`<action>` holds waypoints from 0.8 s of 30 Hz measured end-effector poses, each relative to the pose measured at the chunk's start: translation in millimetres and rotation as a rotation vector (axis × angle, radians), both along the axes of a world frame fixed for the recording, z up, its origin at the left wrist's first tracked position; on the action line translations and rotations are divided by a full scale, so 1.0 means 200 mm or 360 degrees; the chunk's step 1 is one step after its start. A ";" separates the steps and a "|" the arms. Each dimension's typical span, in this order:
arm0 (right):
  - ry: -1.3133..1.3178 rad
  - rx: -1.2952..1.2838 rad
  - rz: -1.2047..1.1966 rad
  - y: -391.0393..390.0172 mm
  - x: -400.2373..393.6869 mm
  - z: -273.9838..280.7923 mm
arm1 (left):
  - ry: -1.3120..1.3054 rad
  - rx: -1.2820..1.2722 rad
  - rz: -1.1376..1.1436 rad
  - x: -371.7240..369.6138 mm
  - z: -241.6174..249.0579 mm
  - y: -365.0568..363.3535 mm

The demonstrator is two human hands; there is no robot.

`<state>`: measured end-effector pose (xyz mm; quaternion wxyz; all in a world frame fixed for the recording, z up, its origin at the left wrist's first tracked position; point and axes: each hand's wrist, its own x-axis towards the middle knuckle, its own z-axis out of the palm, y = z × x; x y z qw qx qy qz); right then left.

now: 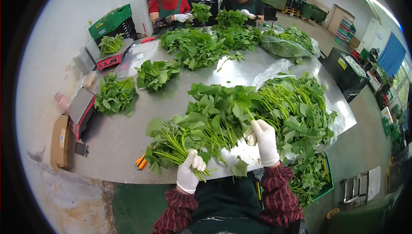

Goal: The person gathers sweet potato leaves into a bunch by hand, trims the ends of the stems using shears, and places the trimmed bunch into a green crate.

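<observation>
My left hand (pixel 191 171), in a white glove, is closed round the stems of a bunch of leafy greens (pixel 174 141) above the table's near edge. My right hand (pixel 264 141), also gloved, pinches a leafy green stem (pixel 249 113) whose blurred leaves point up and left. Beside that hand lies a large heap of long-stemmed greens (pixel 292 101), partly on clear plastic. More loose greens (pixel 214 105) lie between the heap and the held bunch. An orange-handled tool (pixel 140 162) rests left of my left hand, partly covered by leaves.
Two bunches (pixel 115 94) (pixel 156 75) lie on the metal table (pixel 124 139). Red scales (pixel 81 109) (pixel 109 61) and a cardboard box (pixel 61 144) line the left side. Two people (pixel 171 8) (pixel 242 6) handle greens across the table. A green crate (pixel 329 174) of greens stands below right.
</observation>
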<state>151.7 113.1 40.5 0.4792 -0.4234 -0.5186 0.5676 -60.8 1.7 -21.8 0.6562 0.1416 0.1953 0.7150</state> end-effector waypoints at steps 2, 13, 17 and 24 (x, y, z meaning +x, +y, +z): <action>-0.0019 0.0021 -0.0032 -0.03 0.01 0.01 | -0.0014 -0.0016 -0.0015 0.03 0.00 0.02; -0.0089 -0.0114 0.0202 -0.37 -0.08 -0.10 | 0.0380 -0.0212 0.0105 0.18 0.14 0.07; -0.0484 0.0164 0.0293 -0.41 -0.08 -0.20 | 0.0481 -0.0188 0.0106 0.22 0.16 0.09; -0.0774 0.0432 0.0426 -0.46 -0.06 -0.25 | 0.0484 -0.0201 -0.0204 0.19 0.10 0.07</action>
